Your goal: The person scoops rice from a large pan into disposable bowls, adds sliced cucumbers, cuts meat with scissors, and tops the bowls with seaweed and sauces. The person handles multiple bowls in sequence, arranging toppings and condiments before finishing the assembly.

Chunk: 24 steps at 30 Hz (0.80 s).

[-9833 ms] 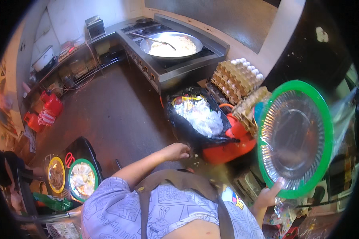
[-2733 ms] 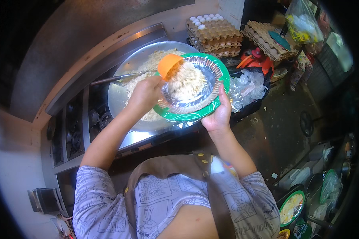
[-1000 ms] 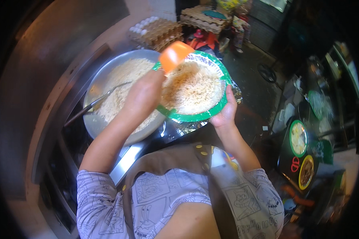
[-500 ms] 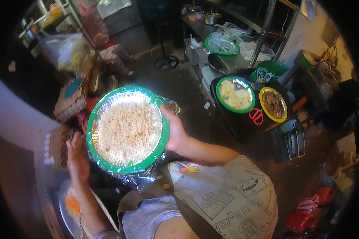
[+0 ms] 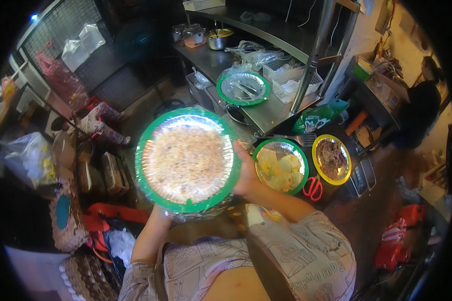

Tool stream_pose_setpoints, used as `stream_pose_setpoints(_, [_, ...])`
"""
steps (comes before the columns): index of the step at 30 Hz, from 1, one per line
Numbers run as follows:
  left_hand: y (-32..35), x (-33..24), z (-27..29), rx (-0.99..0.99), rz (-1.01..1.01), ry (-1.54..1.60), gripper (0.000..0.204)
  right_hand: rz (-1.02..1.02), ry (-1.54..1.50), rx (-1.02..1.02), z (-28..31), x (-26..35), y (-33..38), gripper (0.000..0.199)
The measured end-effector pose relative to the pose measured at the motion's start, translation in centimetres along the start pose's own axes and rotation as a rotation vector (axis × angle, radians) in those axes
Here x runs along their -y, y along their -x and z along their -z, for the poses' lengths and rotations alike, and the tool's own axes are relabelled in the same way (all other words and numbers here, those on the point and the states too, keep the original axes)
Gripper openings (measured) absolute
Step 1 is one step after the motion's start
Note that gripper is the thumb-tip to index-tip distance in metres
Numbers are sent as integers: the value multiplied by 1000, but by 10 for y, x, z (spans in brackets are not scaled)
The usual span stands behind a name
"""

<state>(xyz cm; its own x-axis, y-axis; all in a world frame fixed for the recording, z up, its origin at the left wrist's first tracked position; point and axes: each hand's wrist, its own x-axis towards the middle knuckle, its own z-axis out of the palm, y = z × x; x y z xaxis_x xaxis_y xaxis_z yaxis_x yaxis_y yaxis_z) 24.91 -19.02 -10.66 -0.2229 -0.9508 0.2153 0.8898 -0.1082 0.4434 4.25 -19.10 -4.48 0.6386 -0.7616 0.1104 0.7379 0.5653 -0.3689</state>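
A round green-rimmed plate (image 5: 148, 190) with a shiny silver inside is held up in front of me, with clear plastic wrap hanging under its edge. Cooked brownish rice (image 5: 186, 158) covers its middle. My right hand (image 5: 243, 173) grips the plate's right edge, its fingers running beneath. My left hand (image 5: 161, 214) reaches up to the lower left edge of the plate; its fingers are hidden under it. To the right lie a green plate of fried eggs (image 5: 281, 168), a yellow-rimmed plate of dark cooked meat (image 5: 331, 159) and red-handled scissors (image 5: 313, 188).
On the steel counter (image 5: 213, 62) at the back are a plastic-covered green plate (image 5: 242, 89), white baskets (image 5: 299, 84) and a pot (image 5: 220, 40). Egg trays (image 5: 85, 276) are stacked at lower left. A person (image 5: 422, 108) in dark clothing is at far right.
The plate of rice has moved to the right in view. My left hand, apart from the plate earlier, is now beneath its lower left edge. My view has turned toward the back counter.
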Motion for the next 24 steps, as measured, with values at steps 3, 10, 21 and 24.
stream_pose_setpoints(3, [-57,6,49,95,107,-26,53,230,82,-32,42,-5,-5,62])
stream_pose_setpoints(10, [-298,-9,106,350,306,-476,51,846,100,-65,72,50,-74,56])
stream_pose_setpoints(21, [-585,26,52,578,-738,-2211,52,1418,141,-419,61,90,-122,52])
stream_pose_setpoints(24, [-606,31,36,450,-283,-2146,60,1450,328,-591,71,91,-127,53])
